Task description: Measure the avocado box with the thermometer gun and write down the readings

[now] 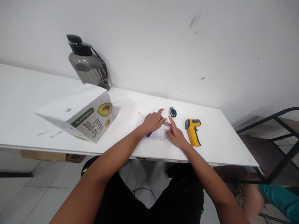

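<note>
A printed sheet of paper (157, 133) lies flat on the white table (217, 140) in front of me. My left hand (153, 122) rests on it and is closed around a blue pen (149, 134), whose end sticks out below the wrist. My right hand (175, 133) lies on the sheet's right edge, fingers stretched toward the left hand's fingertips. A small dark smartwatch (173, 112) sits just beyond my fingertips. A yellow infrared thermometer gun (193, 131) lies right of my right hand.
A white box (79, 116) printed with avocados stands tilted at the left. Behind it, a grey water bottle (88, 62) stands by the wall. A dark metal chair frame (277, 137) is at the right. Someone's teal sleeve (280, 199) shows at bottom right.
</note>
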`<control>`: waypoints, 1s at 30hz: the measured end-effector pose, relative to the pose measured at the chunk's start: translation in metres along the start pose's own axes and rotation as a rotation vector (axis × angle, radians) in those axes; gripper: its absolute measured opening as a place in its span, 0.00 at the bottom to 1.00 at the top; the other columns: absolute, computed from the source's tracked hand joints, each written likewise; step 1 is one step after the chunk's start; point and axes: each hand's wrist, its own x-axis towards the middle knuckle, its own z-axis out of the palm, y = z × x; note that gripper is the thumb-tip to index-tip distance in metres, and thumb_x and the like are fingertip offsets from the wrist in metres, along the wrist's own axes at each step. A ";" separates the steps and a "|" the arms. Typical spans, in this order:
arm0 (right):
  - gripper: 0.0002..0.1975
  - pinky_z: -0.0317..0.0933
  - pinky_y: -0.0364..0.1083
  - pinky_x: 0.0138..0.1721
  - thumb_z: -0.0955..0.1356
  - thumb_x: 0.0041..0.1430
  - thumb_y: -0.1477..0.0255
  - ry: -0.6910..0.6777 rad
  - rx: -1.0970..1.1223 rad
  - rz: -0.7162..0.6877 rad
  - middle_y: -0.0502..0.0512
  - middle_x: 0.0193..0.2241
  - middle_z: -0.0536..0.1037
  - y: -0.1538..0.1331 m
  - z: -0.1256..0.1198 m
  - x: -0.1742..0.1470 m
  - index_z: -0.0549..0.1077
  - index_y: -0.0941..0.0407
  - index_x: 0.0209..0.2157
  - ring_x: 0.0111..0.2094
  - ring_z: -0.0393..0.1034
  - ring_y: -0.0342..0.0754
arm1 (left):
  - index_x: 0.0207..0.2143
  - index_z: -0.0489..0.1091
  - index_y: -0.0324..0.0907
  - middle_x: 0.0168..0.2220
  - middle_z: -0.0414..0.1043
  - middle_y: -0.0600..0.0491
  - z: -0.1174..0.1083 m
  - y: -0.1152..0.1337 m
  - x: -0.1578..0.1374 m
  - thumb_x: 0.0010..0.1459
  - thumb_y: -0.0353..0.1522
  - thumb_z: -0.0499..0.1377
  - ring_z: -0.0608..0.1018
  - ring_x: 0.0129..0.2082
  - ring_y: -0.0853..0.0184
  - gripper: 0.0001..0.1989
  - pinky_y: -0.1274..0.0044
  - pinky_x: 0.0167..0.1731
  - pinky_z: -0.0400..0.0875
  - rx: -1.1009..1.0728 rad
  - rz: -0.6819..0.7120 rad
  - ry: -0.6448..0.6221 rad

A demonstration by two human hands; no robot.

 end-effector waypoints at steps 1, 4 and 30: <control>0.37 0.65 0.49 0.38 0.60 0.63 0.70 -0.001 0.005 0.003 0.52 0.58 0.69 0.000 0.000 0.000 0.35 0.44 0.68 0.28 0.67 0.44 | 0.62 0.50 0.45 0.45 0.75 0.51 0.000 0.000 0.000 0.64 0.43 0.46 0.75 0.43 0.60 0.27 0.71 0.37 0.67 0.012 0.000 0.007; 0.35 0.65 0.48 0.38 0.60 0.63 0.69 0.010 0.029 0.028 0.52 0.57 0.71 0.001 0.001 0.000 0.40 0.45 0.67 0.28 0.67 0.44 | 0.62 0.52 0.43 0.48 0.72 0.48 0.002 -0.002 0.000 0.63 0.40 0.48 0.73 0.47 0.59 0.26 0.69 0.41 0.67 0.075 0.012 0.049; 0.37 0.64 0.52 0.45 0.64 0.54 0.50 0.376 -0.258 0.626 0.69 0.49 0.71 0.035 -0.057 -0.041 0.66 0.62 0.57 0.47 0.70 0.59 | 0.51 0.61 0.40 0.62 0.52 0.39 0.004 -0.018 0.006 0.55 0.23 0.49 0.56 0.63 0.52 0.20 0.57 0.57 0.58 0.104 -0.107 0.411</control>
